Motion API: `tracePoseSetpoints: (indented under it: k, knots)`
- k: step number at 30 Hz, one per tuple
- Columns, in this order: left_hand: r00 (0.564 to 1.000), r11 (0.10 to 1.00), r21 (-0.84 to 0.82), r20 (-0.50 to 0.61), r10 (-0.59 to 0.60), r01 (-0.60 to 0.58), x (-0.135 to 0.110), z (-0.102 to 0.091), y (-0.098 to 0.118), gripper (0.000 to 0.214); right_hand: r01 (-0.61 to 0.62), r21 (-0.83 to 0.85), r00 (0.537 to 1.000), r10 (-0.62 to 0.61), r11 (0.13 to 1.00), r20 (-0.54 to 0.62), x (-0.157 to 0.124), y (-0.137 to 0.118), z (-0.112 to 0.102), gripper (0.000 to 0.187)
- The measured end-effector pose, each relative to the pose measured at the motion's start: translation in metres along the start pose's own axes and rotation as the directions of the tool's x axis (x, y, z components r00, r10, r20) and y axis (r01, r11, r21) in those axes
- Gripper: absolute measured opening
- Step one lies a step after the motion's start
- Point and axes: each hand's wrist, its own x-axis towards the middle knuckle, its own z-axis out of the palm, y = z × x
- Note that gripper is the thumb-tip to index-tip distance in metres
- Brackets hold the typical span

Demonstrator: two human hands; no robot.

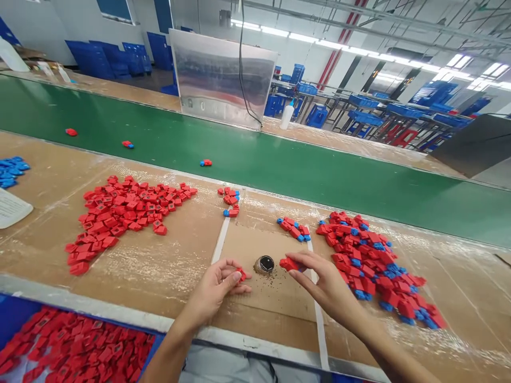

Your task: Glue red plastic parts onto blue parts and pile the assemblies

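Observation:
My left hand pinches a small red plastic part between thumb and fingertips. My right hand holds a second red plastic part at its fingertips. Between them stands a small open round jar with dark contents, and dark specks lie scattered around it on a cardboard sheet. Right of my right hand spreads a pile of red parts with blue pieces. A smaller red and blue group lies just beyond the jar.
A large pile of red parts and blue pieces lie on the left of the bench. A bin of red parts sits below the bench edge. Beyond runs a green conveyor belt carrying several red parts.

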Motion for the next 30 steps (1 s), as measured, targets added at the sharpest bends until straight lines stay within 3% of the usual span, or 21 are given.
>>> tracePoseSetpoints:
  k: [5,13,21,30]
  knots:
    - [1.000,1.000,-0.012,0.022,-0.014,0.014,-0.002,0.007,-0.011,0.050,0.109,-0.122,0.993,-0.114,0.987,-0.030,0.000,-0.004,0.012,0.022]
    - [0.996,0.998,0.013,0.062,0.068,-0.069,-0.001,0.006,-0.024,0.051,0.182,-0.159,0.982,-0.187,0.971,-0.021,0.001,-0.010,0.015,0.014]
    - [0.996,0.998,0.051,0.076,0.045,-0.049,0.001,0.003,-0.022,0.039,0.222,-0.177,0.974,-0.226,0.959,-0.005,0.004,-0.011,0.017,0.013]
    - [0.990,0.990,0.087,0.094,0.102,-0.110,0.000,0.005,-0.030,0.027,0.229,-0.201,0.971,-0.238,0.952,-0.020,0.004,-0.012,0.019,0.015]
